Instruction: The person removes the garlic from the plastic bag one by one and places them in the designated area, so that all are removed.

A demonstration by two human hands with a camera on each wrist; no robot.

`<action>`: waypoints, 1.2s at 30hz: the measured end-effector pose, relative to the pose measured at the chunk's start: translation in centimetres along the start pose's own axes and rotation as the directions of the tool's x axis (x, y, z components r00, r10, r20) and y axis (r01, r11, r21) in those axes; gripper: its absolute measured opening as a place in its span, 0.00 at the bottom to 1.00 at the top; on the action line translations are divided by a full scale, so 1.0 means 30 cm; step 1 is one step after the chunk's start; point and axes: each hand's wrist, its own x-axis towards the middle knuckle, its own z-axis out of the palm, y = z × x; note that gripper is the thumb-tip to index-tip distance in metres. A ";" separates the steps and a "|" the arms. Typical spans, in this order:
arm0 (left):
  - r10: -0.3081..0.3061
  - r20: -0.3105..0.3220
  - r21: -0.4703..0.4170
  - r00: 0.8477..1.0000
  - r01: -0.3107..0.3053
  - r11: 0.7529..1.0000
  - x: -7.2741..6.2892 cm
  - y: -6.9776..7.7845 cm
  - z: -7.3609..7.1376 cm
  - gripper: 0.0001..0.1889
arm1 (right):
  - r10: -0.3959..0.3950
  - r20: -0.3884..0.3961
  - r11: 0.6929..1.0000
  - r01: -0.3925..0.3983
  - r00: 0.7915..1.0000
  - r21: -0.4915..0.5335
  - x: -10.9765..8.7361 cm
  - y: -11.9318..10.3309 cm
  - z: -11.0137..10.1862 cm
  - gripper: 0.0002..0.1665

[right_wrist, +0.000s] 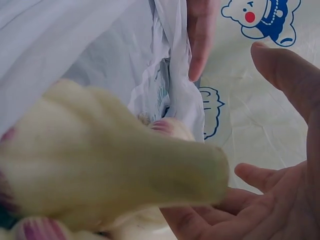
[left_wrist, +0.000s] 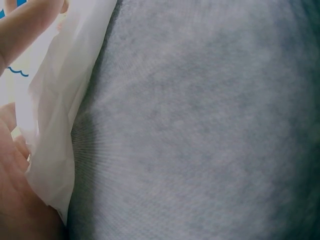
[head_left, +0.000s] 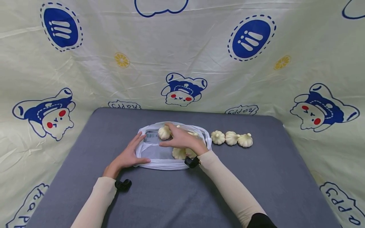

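Note:
A white plastic bag [head_left: 165, 164] lies on the grey surface with its mouth spread, and several garlic bulbs are inside. My left hand [head_left: 126, 155] rests against the bag's left rim, thumb and fingers spread apart; in the left wrist view the white plastic [left_wrist: 55, 130] lies along that hand. My right hand [head_left: 185, 139] reaches over the bag, with thumb and fingers spread to either side of a garlic bulb [head_left: 164, 133]. The right wrist view shows open fingers [right_wrist: 290, 80], with another garlic bulb [right_wrist: 100, 155] close to the camera.
A row of 3 garlic bulbs [head_left: 231, 138] lies right of the bag. The grey cloth-covered table [head_left: 256, 177] extends around it. A pale curtain with blue printed figures [head_left: 185, 91] hangs behind the table.

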 end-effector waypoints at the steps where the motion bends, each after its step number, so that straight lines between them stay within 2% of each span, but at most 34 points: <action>1: 0.001 0.001 0.000 1.000 -0.001 1.000 0.000 0.000 0.001 0.59 | -0.002 0.001 1.000 0.002 1.000 0.003 0.005 -0.002 0.002 0.61; 6: 0.000 0.004 -0.012 1.000 0.000 1.000 0.000 0.002 0.001 0.59 | -0.029 -0.001 0.999 0.029 1.000 0.021 0.031 -0.013 0.009 0.61; 16: -0.011 0.013 -0.002 1.000 0.011 1.000 -0.001 0.007 0.000 0.59 | -0.072 -0.015 0.997 0.072 0.997 0.020 0.078 -0.036 0.021 0.52; 21: -0.005 0.011 0.010 1.000 0.005 1.000 0.001 0.006 0.000 0.58 | -0.055 -0.038 0.998 0.055 0.998 0.010 0.092 -0.048 0.029 0.45; 26: 0.005 0.005 0.019 1.000 -0.005 1.000 0.000 0.007 0.000 0.58 | -0.018 -0.042 1.000 0.019 0.999 0.014 0.102 -0.041 0.043 0.43; 36: 0.020 -0.007 0.014 1.000 -0.020 1.000 -0.001 0.007 -0.002 0.58 | -0.043 -0.030 0.999 0.043 0.999 0.010 0.126 -0.036 0.057 0.37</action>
